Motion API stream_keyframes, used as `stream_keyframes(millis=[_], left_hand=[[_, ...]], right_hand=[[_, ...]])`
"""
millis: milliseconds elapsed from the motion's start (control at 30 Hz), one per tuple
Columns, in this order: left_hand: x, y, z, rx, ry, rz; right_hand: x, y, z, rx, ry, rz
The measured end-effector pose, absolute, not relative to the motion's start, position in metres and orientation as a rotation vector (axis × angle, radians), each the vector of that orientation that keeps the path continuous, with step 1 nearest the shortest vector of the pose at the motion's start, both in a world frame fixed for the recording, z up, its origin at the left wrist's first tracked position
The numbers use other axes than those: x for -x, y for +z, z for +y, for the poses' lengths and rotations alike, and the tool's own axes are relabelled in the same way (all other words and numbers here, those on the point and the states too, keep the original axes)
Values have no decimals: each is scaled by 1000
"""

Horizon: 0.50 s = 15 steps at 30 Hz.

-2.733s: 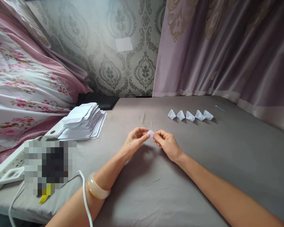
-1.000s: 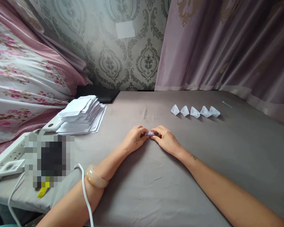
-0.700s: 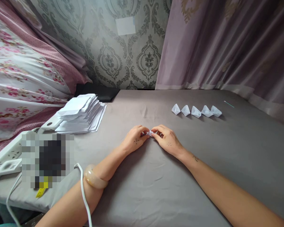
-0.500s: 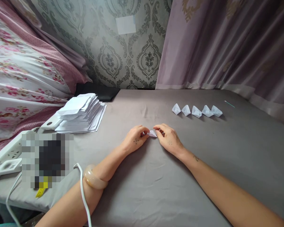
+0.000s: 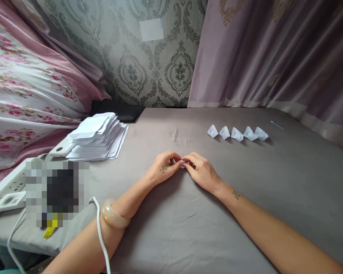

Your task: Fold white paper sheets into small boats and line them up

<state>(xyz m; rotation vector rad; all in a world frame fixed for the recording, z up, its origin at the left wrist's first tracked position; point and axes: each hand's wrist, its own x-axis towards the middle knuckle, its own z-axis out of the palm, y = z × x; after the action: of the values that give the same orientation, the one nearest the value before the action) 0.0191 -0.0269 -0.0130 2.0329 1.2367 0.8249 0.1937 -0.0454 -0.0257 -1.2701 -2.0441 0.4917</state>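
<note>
A small piece of folded white paper (image 5: 183, 164) is pinched between my two hands over the middle of the grey cloth-covered table (image 5: 188, 236). My left hand (image 5: 165, 165) grips its left side with thumb and fingers, and my right hand (image 5: 201, 169) closes on its right side. The fingertips nearly meet, so most of the paper is hidden. Beyond my right hand stands a row of several folded paper boats (image 5: 237, 134), white and pointed at the top.
At the left sits a stack of white paper sheets (image 5: 97, 133) beside a white power strip (image 5: 8, 182). A white cable (image 5: 100, 228) crosses my left forearm. A black flat item (image 5: 131, 113) lies at the back, and a thin stick (image 5: 277, 125) at the far right.
My right hand has shifted slightly left, its fingers and thumb now nearer my left hand and covering more of the folded paper. My left hand has barely moved.
</note>
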Motion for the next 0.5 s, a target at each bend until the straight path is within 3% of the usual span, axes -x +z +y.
stream_keyframes(millis=[500], left_hand=[[-17,-11,-26,-1987,802,1289]], right_hand=[[-194,-22,-46,1281,530,-1908]])
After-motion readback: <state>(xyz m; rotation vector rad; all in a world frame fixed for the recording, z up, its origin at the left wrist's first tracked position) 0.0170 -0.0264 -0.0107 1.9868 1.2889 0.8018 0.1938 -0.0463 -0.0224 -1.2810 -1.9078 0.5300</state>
